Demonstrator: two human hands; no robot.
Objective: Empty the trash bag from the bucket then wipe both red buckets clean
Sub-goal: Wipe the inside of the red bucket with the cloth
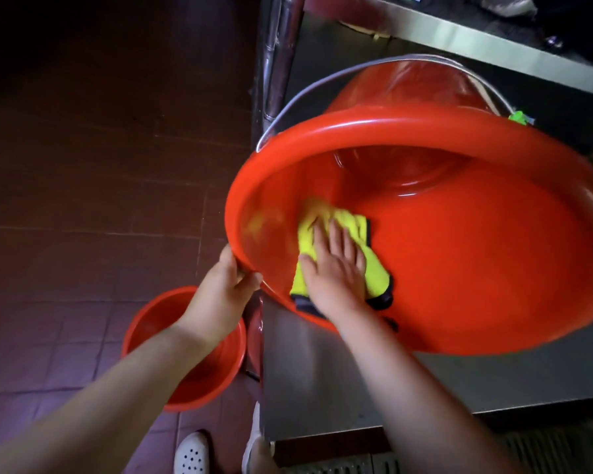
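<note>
A large red bucket (459, 261) lies tipped toward me on a steel table (322, 378), its mouth facing the camera and its wire handle arching behind. My left hand (226, 285) grips the bucket's rim at the lower left. My right hand (332, 265) lies flat with straight fingers on a yellow cloth (353, 227) with a dark edge, pressing it against the inner wall. A second, smaller red bucket (158, 323) stands on the floor below my left forearm.
Dark red floor tiles (83, 200) spread out to the left. A steel table leg (278, 63) rises beside the bucket. A higher steel shelf edge (493, 42) runs behind. My white shoe (190, 453) and a floor drain grate (356, 465) sit at the bottom.
</note>
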